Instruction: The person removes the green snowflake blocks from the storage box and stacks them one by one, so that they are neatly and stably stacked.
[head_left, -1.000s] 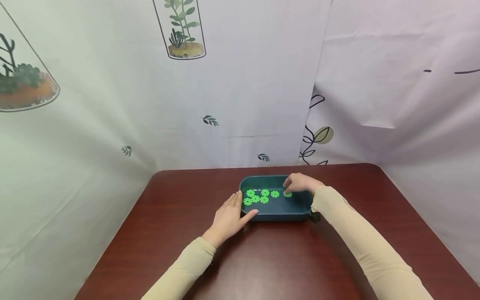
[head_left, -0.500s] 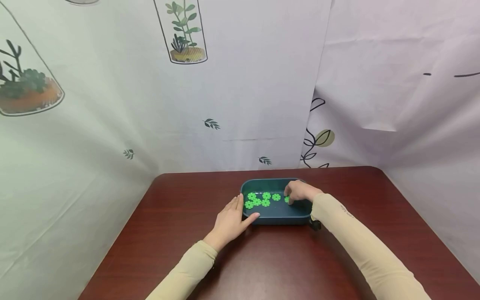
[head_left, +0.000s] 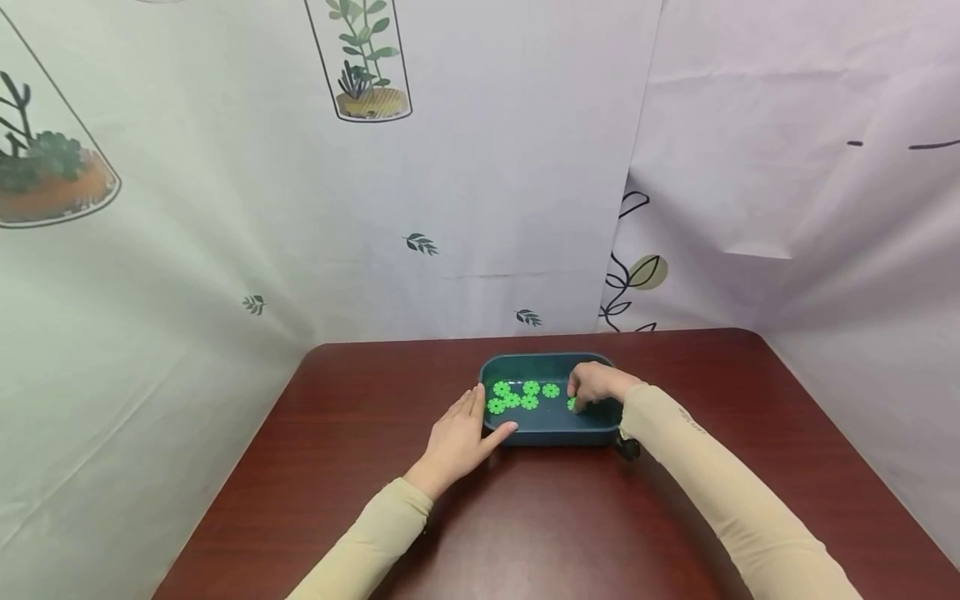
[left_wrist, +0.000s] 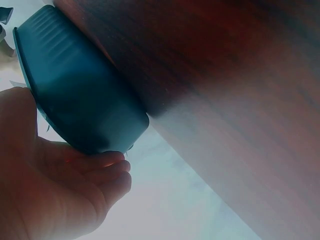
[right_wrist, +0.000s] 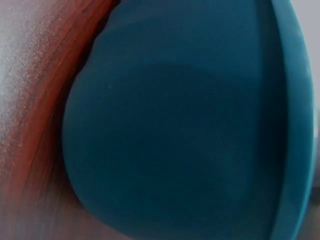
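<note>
A dark teal tray (head_left: pixel 551 437) with raised walls stands on the table, and several bright green flower-shaped pieces (head_left: pixel 529 402) lie flat inside it, mostly towards its left end. My left hand (head_left: pixel 454 437) rests against the tray's left end, fingers straight along the wall and thumb at the near rim. In the left wrist view that hand (left_wrist: pixel 65 185) touches the outside of the tray (left_wrist: pixel 85 90). My right hand (head_left: pixel 597 383) reaches inside the right half and pinches a green flower-shaped piece (head_left: pixel 572 404), partly covered by the fingers. The right wrist view holds only the tray's outer wall (right_wrist: pixel 175 130).
The tray sits on a reddish-brown wooden table (head_left: pixel 360 400). Behind and at both sides hangs a pale cloth (head_left: pixel 510 167) printed with plants. A small black object (head_left: pixel 627 448) shows under the right wrist, by the tray's near right corner.
The right hand has moved lower and nearer in the tray, and the green flower-shaped piece at its fingers has shifted with it. The left hand and the other pieces have stayed in place.
</note>
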